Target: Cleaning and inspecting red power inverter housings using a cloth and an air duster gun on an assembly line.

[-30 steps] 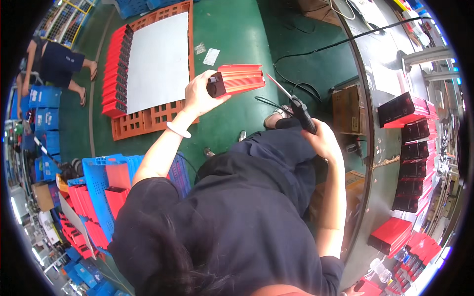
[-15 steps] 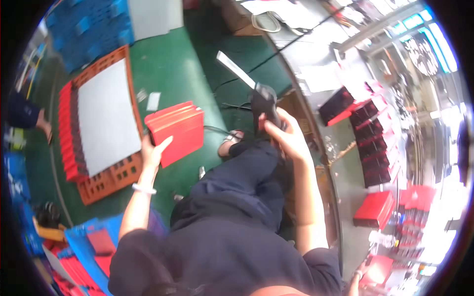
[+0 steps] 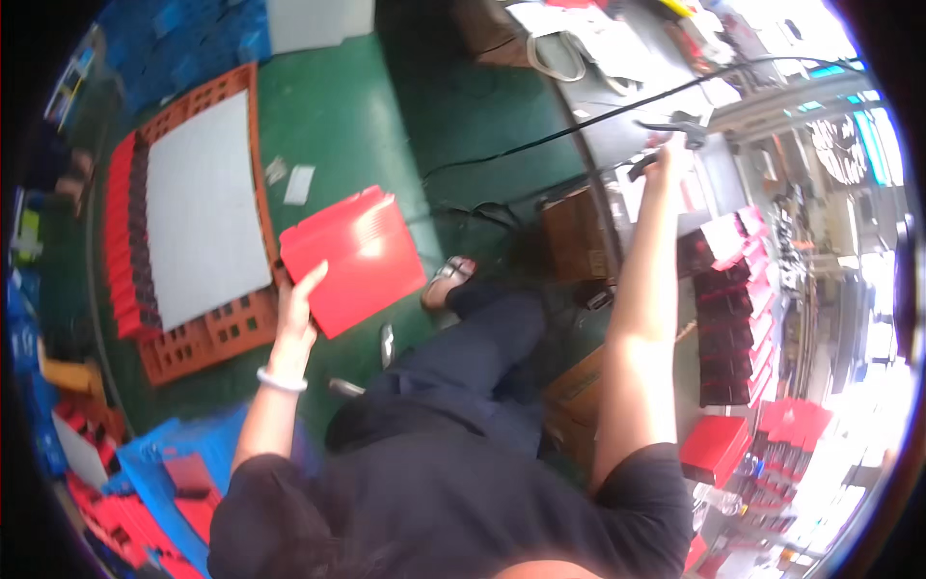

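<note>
My left hand point(image 3: 297, 314) grips a thin stack of bright red folded cartons point(image 3: 357, 261), its thumb on the upper face. The stack is tilted above the green floor. My right arm reaches out over the worktable point(image 3: 680, 405). At its end my right hand point(image 3: 670, 159) is closed round a black hand-held tool point(image 3: 687, 130), which is small and blurred here, so its kind is unclear. Beside it on the tabletop lie white papers.
At left an orange crate point(image 3: 207, 347) carries a white board point(image 3: 203, 212) and a row of red-and-black pieces point(image 3: 125, 241). Red-and-black boxes point(image 3: 728, 338) line the worktable. A black cable point(image 3: 540, 145) crosses above. Blue bins point(image 3: 159, 463) stand lower left.
My right hand has swung forward and right, carrying the black tool from above my legs to over the worktable. The red stack in my left hand has turned, its broad face now more visible.
</note>
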A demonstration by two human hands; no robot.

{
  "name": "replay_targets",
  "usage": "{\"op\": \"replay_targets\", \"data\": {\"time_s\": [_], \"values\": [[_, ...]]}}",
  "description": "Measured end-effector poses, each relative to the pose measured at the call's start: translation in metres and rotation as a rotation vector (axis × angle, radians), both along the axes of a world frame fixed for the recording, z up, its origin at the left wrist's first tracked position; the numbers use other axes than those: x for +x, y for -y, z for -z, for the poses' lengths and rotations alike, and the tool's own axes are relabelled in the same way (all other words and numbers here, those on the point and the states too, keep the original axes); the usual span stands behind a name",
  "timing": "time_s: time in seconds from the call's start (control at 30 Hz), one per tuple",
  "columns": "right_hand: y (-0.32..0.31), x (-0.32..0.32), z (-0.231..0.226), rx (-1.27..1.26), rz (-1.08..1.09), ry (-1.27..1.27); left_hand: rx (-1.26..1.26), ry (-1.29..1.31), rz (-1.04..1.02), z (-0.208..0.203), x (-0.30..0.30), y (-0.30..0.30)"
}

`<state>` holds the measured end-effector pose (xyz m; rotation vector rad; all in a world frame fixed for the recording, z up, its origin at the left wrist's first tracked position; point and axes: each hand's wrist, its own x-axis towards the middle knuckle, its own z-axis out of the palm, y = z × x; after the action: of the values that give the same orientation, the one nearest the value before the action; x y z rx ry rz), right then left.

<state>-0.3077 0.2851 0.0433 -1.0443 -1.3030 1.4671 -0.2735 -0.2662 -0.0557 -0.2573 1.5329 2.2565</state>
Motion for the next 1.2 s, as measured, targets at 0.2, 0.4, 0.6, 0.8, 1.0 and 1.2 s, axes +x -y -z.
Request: {"op": "replay_targets", "data": {"time_s": [0.2, 0.4, 0.6, 0.8, 1.0, 1.2], "values": [[-0.05, -0.02, 0.022, 0.714, 0.377, 0.614, 0.332, 0.449, -0.047, -0.034, -0.014, -0.018], [0.14, 0.034, -0.004, 0.068, -0.403, 0.003, 0.283, 0.504, -0.05, -0.05, -0.027, -0.031], [0.237, 0.114, 0.03, -0.568, -1.011, -0.049, 0.24, 0.493, 0.012, -0.069, -0.024, -0.04], [0.244, 0.113, 0.012, 0.607, -0.715, 0.306, 0.267, 0.454, 0.1, -0.077, -0.008, -0.043], [0.277, 0.114, -0.005, 1.292, -0.413, 0.13, 0.327, 0.435, 0.151, -0.089, 0.012, -0.049], [0.294, 0.134, 0.011, 1.431, -0.494, 0.268, 0.319, 0.383, 0.121, -0.098, 0.027, -0.058]]}}
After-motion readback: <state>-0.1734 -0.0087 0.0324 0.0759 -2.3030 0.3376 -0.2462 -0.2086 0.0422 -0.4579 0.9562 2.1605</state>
